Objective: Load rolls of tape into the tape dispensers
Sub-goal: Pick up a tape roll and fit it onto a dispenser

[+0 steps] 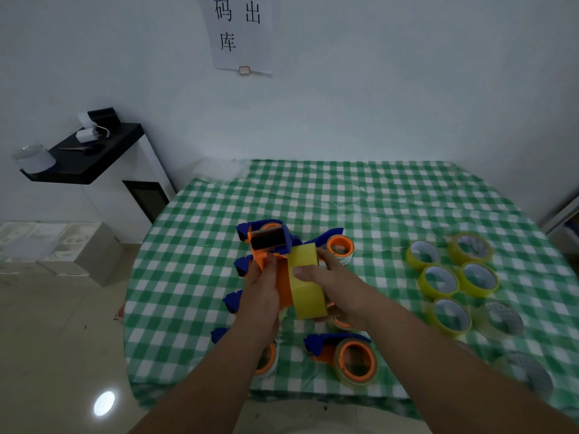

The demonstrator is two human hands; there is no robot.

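Orange and blue plastic fills the middle of the scene: a person standing at a table covered in green-and-white checked cloth holds a tape dispenser raised above it. Their left hand grips the dispenser's orange body, fingers curled round it. Their right hand holds a yellow roll of tape edge-on, thumb pressed on its outer band, and sets it against the side of the dispenser's body, just right of the left hand.

The step in hand looks like seating the roll on the dispenser's hub. To do it well, the left hand should keep the body steady while the right lines the roll's core up squarely and pushes it fully home. Whether the core has met the hub cannot be seen, since the roll hides it.

More dispensers lie on the cloth beneath and around the hands; one loaded dispenser sits near the table's front edge, between the forearms. Well apart to the right, a cluster of spare yellow rolls lies flat, with paler rolls beside them.
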